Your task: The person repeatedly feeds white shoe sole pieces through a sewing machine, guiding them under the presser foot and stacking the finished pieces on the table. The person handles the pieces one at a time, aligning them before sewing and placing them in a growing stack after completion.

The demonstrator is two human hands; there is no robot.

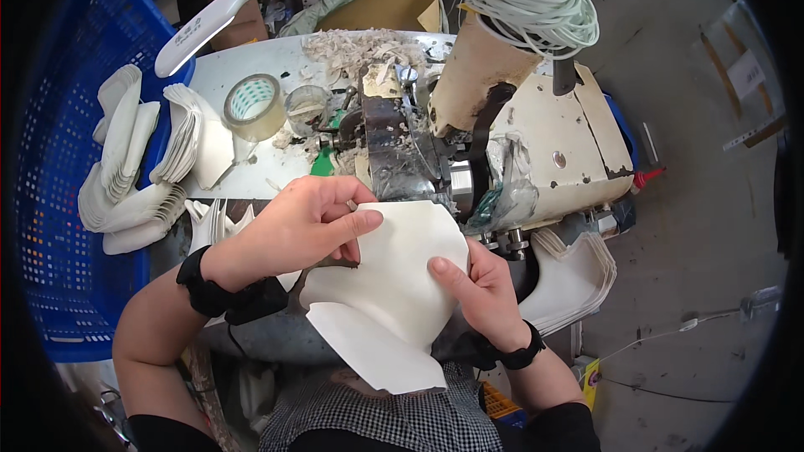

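Head view, looking straight down: both hands are on one pale cream, curved-edged sheet of thin leather-like material (389,285), held just in front of the worn grey machine head (394,151). The left hand (306,226) is closed on the sheet's upper left edge, thumb on top and fingers curled beneath, pinching it. The right hand (481,293) grips the sheet's right edge, thumb pressed flat on the top face, the other fingers hidden under the material. The sheet's upper edge sits right at the machine's working parts, just beyond the fingertips; its lower flap hangs down toward the person's checked shirt (402,418). Both wrists carry black bands.

Beyond the left hand, on the dusty white surface (243,67), a roll of clear tape (254,106) stands beside a small glass jar (307,109). Further left of that hand, stacks of cream cut pieces (134,167) spill from the surface's edge to a blue perforated plastic crate (59,159). A white lamp arm (218,17) arcs above. Just right of the right hand, another stack of cream pieces (574,280) hangs beside the machine, and a coil of pale green cord (532,0) sits atop the machine's beige body (553,151).
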